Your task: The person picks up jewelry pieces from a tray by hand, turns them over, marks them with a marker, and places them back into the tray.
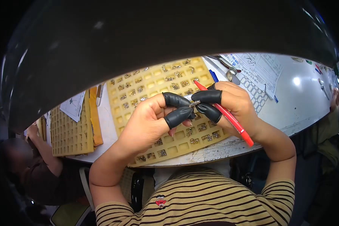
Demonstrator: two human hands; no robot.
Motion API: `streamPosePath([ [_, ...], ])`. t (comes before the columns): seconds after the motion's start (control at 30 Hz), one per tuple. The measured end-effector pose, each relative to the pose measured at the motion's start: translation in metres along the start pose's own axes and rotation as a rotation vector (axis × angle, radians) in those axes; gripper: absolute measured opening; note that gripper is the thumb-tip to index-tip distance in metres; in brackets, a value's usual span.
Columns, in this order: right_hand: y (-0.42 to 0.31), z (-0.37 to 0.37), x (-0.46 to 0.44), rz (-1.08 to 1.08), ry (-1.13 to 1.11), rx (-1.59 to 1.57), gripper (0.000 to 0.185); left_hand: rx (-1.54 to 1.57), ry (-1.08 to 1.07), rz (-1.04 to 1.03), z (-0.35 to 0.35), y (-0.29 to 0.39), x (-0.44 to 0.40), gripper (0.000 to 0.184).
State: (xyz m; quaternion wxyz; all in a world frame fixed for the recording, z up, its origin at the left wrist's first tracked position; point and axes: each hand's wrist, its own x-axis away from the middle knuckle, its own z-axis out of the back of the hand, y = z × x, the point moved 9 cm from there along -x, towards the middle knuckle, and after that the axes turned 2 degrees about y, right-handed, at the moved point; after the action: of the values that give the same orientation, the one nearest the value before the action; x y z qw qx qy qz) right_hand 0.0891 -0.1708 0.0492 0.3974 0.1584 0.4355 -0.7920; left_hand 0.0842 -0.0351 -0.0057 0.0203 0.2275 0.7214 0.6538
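Note:
Black rubber finger cots cover the thumb and index fingertips of both hands. My left hand (148,115) pinches a small silvery metal piece (194,103), probably jewelry, though its exact kind is too small to tell. From the other side, my right hand (235,101) grips the same piece between covered fingertips. A red marker pen (235,123) is also held in my right hand, slanting across the fingers. Beneath both hands lies a yellow compartment tray (148,79) with small shiny metal pieces in many of its cells.
At left a second yellow tray (71,130) carries a paper slip (73,106). Tweezers (99,94) lie between the trays. Back right are printed papers (261,67), metal tools (229,68) and a blue pen (213,75). Another person's arm (45,148) is at far left.

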Motion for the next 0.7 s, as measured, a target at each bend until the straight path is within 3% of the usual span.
streamPosePath([
  [0.47, 0.0001, -0.0035, 0.0007, -0.02, -0.01, -0.013, 0.027, -0.034, -0.028, -0.028, -0.0031, 0.0035, 0.004, 0.019],
  [0.7, -0.005, -0.0049, 0.0005, 0.047, -0.023, 0.045, 0.029, -0.066, 0.032, -0.151, -0.0025, 0.0104, 0.0059, 0.014],
])
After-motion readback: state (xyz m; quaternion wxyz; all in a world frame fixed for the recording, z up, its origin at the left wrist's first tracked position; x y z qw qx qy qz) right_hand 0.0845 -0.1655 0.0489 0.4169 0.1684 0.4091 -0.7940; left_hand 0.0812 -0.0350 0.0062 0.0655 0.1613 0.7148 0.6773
